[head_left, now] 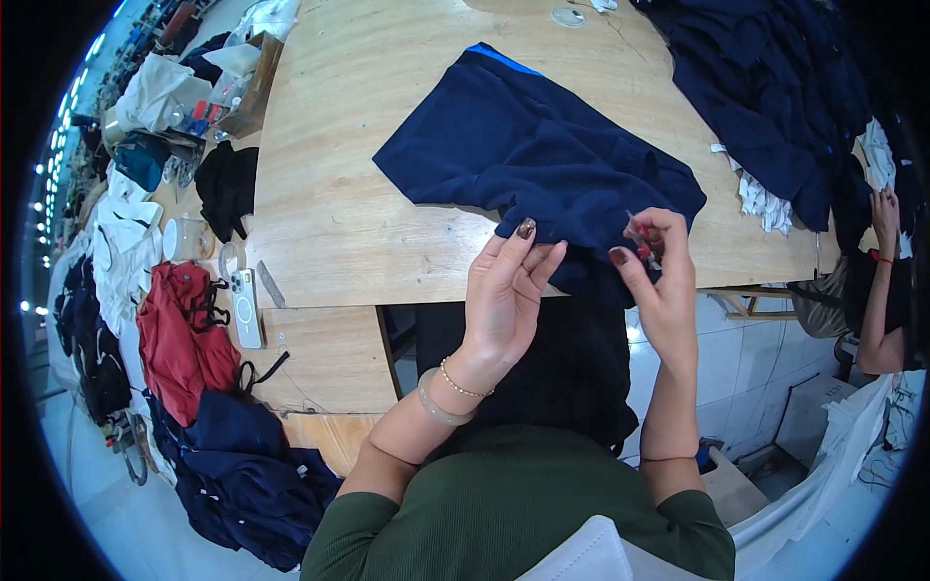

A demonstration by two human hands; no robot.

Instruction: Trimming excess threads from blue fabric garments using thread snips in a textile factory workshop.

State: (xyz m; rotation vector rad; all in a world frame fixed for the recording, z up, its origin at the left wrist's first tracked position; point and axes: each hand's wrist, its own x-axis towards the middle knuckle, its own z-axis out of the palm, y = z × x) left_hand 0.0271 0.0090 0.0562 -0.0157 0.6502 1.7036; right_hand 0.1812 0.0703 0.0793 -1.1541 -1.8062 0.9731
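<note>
A navy blue garment (542, 136) lies spread over the wooden table, with a bright blue strip along its far edge. Its near edge hangs over the table's front. My left hand (509, 290) is closed on that near edge, pinching the navy cloth between thumb and fingers. Just to the right, my right hand (664, 281) curls its fingers around a small red and grey tool (643, 238), whose exact kind is mostly hidden by the fingers. The right hand is close over the garment's right part; whether it also touches the cloth I cannot tell.
On the left side lie a phone (246, 308), a grey metal strip (271, 284), a red garment (184, 324) and navy clothes (242, 474). A navy pile (765, 87) covers the table's far right. Another person's arm (882, 281) reaches in at the right edge.
</note>
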